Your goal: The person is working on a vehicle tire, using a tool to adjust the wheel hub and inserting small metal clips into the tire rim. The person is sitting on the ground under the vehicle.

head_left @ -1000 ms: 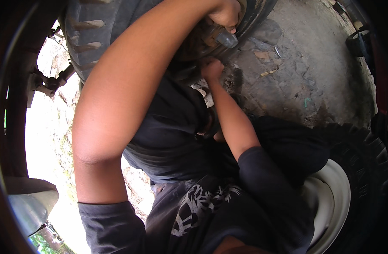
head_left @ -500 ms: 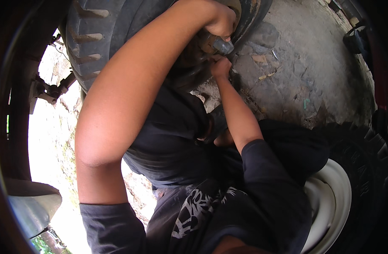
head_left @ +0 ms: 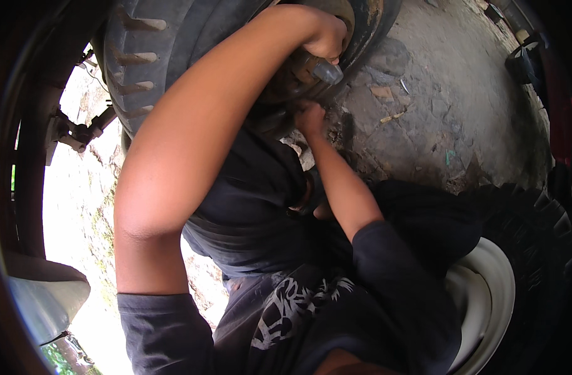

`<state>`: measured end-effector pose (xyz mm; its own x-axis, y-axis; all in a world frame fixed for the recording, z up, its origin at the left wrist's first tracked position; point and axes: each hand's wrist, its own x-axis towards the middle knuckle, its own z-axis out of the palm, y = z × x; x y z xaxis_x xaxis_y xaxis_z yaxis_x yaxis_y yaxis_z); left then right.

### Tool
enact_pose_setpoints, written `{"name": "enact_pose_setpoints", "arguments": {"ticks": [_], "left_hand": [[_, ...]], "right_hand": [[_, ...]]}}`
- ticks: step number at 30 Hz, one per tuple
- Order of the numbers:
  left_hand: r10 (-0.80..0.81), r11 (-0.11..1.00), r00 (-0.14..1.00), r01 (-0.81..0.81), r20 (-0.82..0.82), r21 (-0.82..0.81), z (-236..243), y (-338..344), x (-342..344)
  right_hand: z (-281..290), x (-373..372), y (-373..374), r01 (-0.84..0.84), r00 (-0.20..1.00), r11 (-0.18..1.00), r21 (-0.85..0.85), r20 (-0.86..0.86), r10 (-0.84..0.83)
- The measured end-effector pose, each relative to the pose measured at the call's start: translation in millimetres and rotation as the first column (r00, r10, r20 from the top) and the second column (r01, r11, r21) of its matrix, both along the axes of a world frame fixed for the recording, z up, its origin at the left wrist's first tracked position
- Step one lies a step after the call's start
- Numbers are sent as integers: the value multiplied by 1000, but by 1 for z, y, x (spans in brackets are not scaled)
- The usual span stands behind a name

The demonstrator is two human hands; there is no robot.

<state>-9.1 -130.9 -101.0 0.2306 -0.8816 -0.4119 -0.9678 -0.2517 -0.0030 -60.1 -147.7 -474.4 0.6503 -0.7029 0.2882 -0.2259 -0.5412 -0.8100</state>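
Note:
A large black tyre (head_left: 179, 37) with deep tread lugs fills the top, mounted on a dirty wheel rim (head_left: 368, 28). Over its hub reaches my left arm, and my left hand (head_left: 328, 39) curls closed against the inner part of the wheel; its fingertips are hidden. Just below that hand a grey, blunt-ended metal hub end (head_left: 327, 72) sticks out. My right hand (head_left: 311, 119) is closed beside the lower edge of the wheel, under the hub end. Whatever its fingers hold, if anything, is hidden.
The rough concrete floor (head_left: 448, 87) has a cardboard scrap (head_left: 381, 93), a small stick (head_left: 392, 117) and a green scrap (head_left: 449, 156) on it. Behind my right arm lies another tyre (head_left: 529, 250) with a cream rim (head_left: 495, 300). Dark metal linkage (head_left: 79, 134) stands at the left.
My right hand has moved left and toward me, away from the hub end. My left hand stays at the wheel. The whole view has shifted slightly.

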Motion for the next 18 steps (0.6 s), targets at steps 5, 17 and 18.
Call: {"name": "enact_pose_setpoints", "arguments": {"ticks": [5, 17, 18], "left_hand": [[-18, 1000, 1000, 17, -11, -16, -10, -1, 0], [-3, 1000, 1000, 3, -5, -6, -5, 4, 2], [-1, 1000, 1000, 1, -11, 2, -6, 5, 3]], "right_hand": [[13, 1, -19, 114, 993, 966, 231, -29, -110], [-2, -13, 62, -120, 977, 858, 499, 214, 13], [-1, -15, 56, -38, 981, 807, 590, 176, -82]]}}
